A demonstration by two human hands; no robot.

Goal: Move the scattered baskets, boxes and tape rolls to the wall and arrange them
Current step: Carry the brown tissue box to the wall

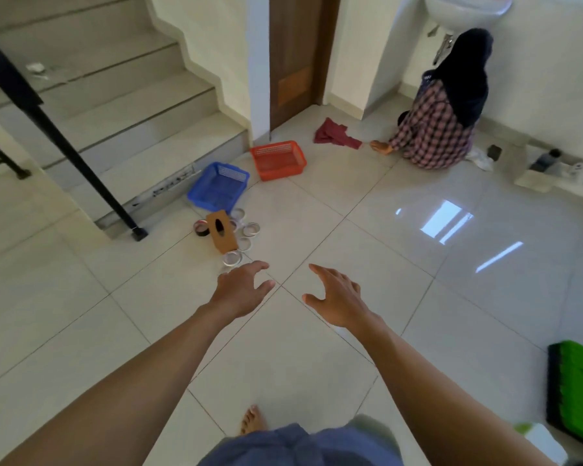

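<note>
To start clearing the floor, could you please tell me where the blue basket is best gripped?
Likely by the rim of the blue basket that faces the open floor, coming from that side: it sits mouth-up, the stair step crowds its other side, and tape rolls lie by its near end.

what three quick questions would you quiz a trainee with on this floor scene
1. True or false: the left hand and the right hand both hold nothing.
2. Which lies nearest the wooden door? A. blue basket B. red basket C. cardboard box
3. Short answer: what small things lie around the cardboard box?

Key: 1. True. 2. B. 3. The tape rolls.
</note>
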